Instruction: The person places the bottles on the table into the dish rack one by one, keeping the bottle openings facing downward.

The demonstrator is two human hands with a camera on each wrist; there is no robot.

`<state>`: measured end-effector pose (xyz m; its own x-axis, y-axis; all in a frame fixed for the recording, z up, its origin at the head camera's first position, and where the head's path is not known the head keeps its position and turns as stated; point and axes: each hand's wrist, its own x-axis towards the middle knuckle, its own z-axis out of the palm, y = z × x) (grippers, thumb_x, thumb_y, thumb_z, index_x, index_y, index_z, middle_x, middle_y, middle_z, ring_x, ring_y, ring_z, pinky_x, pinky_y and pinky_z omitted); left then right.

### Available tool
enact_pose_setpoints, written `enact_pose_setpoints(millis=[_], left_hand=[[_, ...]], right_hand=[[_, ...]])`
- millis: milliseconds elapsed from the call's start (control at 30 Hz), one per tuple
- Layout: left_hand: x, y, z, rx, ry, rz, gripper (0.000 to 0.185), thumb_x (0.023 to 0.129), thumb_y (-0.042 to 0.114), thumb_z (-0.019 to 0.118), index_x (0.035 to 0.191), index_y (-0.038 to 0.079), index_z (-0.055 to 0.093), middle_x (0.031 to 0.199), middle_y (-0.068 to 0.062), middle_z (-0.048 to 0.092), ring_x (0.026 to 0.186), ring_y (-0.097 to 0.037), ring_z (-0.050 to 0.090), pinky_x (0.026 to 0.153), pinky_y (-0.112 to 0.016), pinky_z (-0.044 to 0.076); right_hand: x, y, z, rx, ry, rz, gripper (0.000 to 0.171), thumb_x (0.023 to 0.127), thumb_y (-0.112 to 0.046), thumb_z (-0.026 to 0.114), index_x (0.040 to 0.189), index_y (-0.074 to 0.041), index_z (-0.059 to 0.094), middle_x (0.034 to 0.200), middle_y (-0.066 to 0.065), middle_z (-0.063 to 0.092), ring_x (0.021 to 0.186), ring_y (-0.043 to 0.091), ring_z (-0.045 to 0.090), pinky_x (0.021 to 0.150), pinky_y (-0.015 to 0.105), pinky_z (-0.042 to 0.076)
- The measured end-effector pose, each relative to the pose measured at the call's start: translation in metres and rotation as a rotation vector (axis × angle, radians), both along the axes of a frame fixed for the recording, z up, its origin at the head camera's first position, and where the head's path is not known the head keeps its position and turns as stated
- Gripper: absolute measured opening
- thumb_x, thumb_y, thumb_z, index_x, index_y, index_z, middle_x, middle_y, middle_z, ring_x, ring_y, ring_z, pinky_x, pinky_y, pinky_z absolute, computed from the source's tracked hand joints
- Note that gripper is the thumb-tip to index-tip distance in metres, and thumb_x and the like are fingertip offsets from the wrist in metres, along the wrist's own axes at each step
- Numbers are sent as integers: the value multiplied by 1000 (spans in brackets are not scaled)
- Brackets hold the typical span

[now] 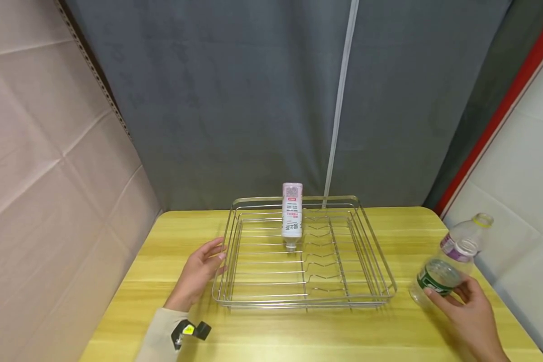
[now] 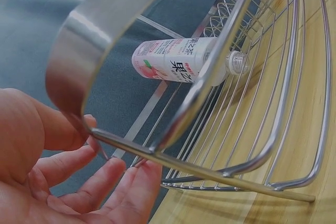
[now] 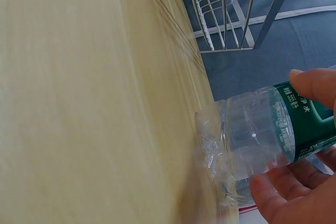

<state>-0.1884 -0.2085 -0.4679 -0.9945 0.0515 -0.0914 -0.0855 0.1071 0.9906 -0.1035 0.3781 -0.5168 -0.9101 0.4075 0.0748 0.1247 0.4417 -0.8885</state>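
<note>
Head view. Wire dish rack at mid-table on yellow wooden table. White bottle with pink label inside rack toward far rim, cap end pointing at near side. Left hand at rack's left edge, fingers relaxed and spread, fingertips touching the wire rim, nothing gripped. Right hand at right side of table, well apart from rack, fingers curled round clear bottle with green label. Second clear bottle with purple label just behind it, touching or nearly so.

Left wrist view. Left hand loose and open beside rack corner; white bottle lying beyond the wires.

Right wrist view. Right hand pinching green-label bottle between thumb and fingers, bottle base close to table surface; contact not discernible. Rack corner further off.
</note>
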Motion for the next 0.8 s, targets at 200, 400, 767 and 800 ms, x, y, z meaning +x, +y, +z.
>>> enact_pose_setpoints(millis=[200,400,767,800], left_hand=[[0,1,0,0,0,8,54,108,10,59,159,12,44,160,-23,46,147,-41,50,110,-50,57],[0,1,0,-15,6,10,53,108,10,59,159,11,44,160,-23,47,146,-41,50,113,-50,54],[3,-4,2,-20,10,12,58,106,15,63,160,7,41,160,-23,46,142,-41,54,114,-46,54],[3,-5,3,-24,11,12,59,106,15,63,160,6,41,160,-22,46,142,-42,54,114,-46,53]], right_hand=[[0,0,-1,11,5,-2,70,93,-29,85,149,-21,44,110,-39,46,97,-25,47,74,0,51],[1,-2,2,6,8,-11,70,92,-28,85,149,-22,45,109,-40,47,95,-26,48,73,1,52],[3,-12,21,66,71,-8,75,91,-27,87,156,-14,51,116,-34,52,98,-28,49,78,-2,51],[2,-14,23,68,90,-10,74,90,-25,87,155,-14,53,115,-35,53,100,-27,49,79,-2,50]])
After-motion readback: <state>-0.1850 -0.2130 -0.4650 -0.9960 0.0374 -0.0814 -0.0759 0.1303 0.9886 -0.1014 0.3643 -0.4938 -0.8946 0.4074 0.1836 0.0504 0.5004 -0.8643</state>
